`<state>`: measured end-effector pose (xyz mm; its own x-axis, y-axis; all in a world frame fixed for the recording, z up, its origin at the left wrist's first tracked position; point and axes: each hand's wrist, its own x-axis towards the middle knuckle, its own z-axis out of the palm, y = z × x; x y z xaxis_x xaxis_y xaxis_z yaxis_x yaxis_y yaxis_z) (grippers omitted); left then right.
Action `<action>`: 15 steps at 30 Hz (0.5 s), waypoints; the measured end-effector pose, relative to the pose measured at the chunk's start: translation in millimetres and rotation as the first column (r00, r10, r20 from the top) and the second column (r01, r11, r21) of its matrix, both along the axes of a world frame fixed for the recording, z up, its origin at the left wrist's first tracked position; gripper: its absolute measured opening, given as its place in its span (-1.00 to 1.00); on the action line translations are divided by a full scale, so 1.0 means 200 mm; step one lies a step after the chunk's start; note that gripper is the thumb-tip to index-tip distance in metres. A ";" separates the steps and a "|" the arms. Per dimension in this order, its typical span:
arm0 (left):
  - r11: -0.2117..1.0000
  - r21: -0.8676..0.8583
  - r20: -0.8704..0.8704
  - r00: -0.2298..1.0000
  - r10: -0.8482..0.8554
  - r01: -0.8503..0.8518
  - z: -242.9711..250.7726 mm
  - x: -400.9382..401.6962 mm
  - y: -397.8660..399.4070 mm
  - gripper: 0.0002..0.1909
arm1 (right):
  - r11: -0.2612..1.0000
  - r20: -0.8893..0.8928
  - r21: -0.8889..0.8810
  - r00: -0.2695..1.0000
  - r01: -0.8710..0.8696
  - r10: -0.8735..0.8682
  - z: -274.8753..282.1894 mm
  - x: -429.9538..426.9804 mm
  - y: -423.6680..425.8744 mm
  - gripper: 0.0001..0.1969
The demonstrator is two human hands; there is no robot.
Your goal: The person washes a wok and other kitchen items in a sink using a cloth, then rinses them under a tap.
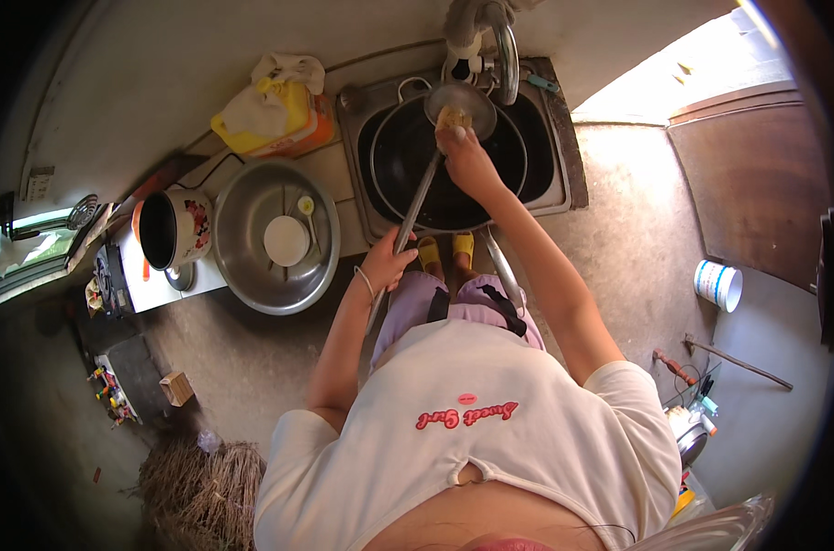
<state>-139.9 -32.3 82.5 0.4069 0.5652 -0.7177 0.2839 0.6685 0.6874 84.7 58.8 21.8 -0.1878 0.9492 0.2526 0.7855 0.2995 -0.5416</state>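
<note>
My left hand (388, 263) grips the long metal handle of a ladle (417, 200), whose round head is held up over the sink under the curved faucet (508, 62). In my right hand (464, 155) is a tan scrubber (453, 118), pressed against the ladle's head. Below, a large black wok (417, 182) rests in the metal sink (562, 172), its far loop handle near the faucet and its long handle pointing towards me. Whether water is running cannot be told.
Left of the sink stands a wide metal basin (234, 262) holding a white bowl (286, 241), a spoon and chopsticks. Beyond it is a floral enamel pot (183, 231). A yellow jug (252, 138) with cloths sits near the wall. A teal-handled tool (542, 83) lies at the sink's right corner.
</note>
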 end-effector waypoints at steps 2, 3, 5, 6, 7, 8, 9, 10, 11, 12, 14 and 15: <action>1.000 0.008 0.010 1.000 0.029 -0.029 -0.01 0.00 0.00 -0.76 | 0.989 0.053 0.122 0.996 -0.080 0.074 -0.03 -0.08 -0.07 -0.60; 0.999 0.007 0.012 0.999 0.031 -0.032 -0.03 0.00 0.01 -0.76 | 0.994 0.007 0.062 0.996 -0.086 0.086 -0.03 -0.12 -0.10 -0.60; 1.000 0.004 -0.002 1.000 0.007 -0.007 -0.06 0.00 0.01 -0.75 | 0.990 0.003 0.053 0.991 -0.132 0.132 -0.03 -0.12 -0.16 -0.58; 1.000 0.005 -0.001 1.000 0.007 -0.007 -0.08 0.00 0.02 -0.75 | 0.985 -0.004 0.067 0.987 -0.160 0.161 -0.03 -0.14 -0.20 -0.58; 1.000 -0.021 -0.004 1.000 -0.009 0.009 -0.10 -0.01 0.02 -0.74 | 0.979 -0.009 0.079 0.982 -0.185 0.186 -0.02 -0.15 -0.23 -0.58; 0.999 -0.047 -0.007 1.000 -0.026 0.026 -0.12 -0.01 0.02 -0.73 | 0.969 -0.097 0.049 0.964 -0.243 0.247 -0.04 -0.16 -0.27 -0.59; 0.998 -0.047 -0.001 1.000 -0.030 0.030 -0.14 0.00 0.02 -0.73 | 0.962 -0.204 0.013 0.941 -0.274 0.271 -0.05 -0.18 -0.31 -0.60; 1.000 -0.007 -0.048 0.999 -0.012 0.012 -0.15 0.00 0.03 -0.68 | 0.945 -0.340 -0.092 0.902 -0.314 0.267 -0.02 -0.20 -0.34 -0.59; 0.999 0.034 -0.094 0.996 0.008 -0.005 -0.17 0.00 0.04 -0.63 | 0.912 -0.468 -0.190 0.850 -0.364 0.242 0.00 -0.20 -0.36 -0.57; 0.981 0.164 -0.159 0.984 -0.081 0.108 -0.29 -0.06 0.04 -0.60 | 0.902 -0.670 -0.204 0.726 -0.381 0.155 0.05 -0.18 -0.36 -0.57; 0.854 0.453 -0.420 0.906 -0.051 0.258 -0.29 -0.08 0.04 -0.64 | 0.885 -0.740 -0.431 0.630 -0.175 -0.236 0.09 -0.01 -0.34 -0.59; 0.624 0.631 -0.631 0.773 0.068 0.460 -0.28 -0.07 0.04 -0.66 | 0.809 -0.822 -0.559 0.255 -0.183 -0.510 0.07 0.13 -0.28 -0.63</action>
<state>-153.9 -23.4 27.4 0.2608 0.9391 -0.2238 0.8276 -0.0981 0.5527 110.9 2.3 34.9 0.0185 0.9374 -0.3478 -0.3691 -0.3169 -0.8737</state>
